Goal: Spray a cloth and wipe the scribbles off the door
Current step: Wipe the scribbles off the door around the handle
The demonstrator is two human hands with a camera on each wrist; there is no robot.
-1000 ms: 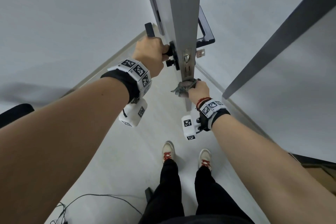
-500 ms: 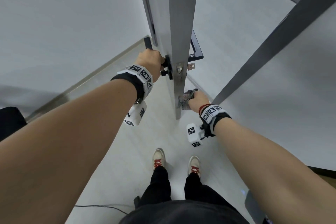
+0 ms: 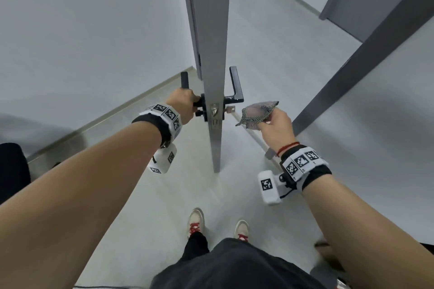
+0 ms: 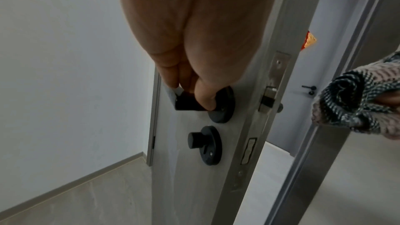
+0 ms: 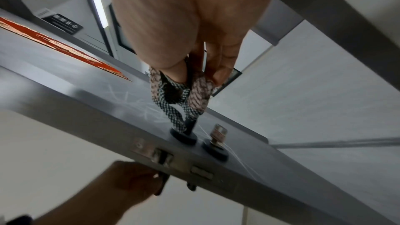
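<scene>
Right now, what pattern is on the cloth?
The cloth has small black-and-white checks, with a pinkish side. The right wrist view shows it best.

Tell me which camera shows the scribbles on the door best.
The right wrist view: pale scribbles cross the door face beside the checked cloth. The head view sees the door edge-on; the left wrist view shows its other face, with no scribbles that I can make out.

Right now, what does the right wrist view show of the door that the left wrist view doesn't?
Right wrist only: pale scribbles on the door face beside the cloth, a red sticker, and the key cylinder.
Left wrist only: the left hand gripping the inner handle and the thumb-turn below it.
Both: the door edge with its latch plate, and the checked cloth held by the right hand.
</scene>
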